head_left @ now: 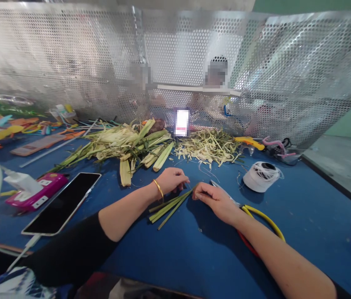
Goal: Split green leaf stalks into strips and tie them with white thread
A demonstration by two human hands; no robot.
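My right hand [214,198] is closed around the gathered ends of several green leaf strips [170,209], whose loose ends fan out to the left over the blue table. Just left of it, my left hand [172,180], with a gold bangle at the wrist, is pinched on what looks like a fine white thread [189,184], barely visible between the hands. Partly hidden beneath my right wrist lies a pair of scissors [267,219] with yellow and red handles. A spool of white thread [260,177] stands to the right.
Behind my hands lie a heap of corn husks [116,141] and a pile of shredded strips [212,147]. A phone [63,203] and a magenta power strip [40,192] are at left. A yellow cutter [250,142] lies before the perforated metal screen [175,45].
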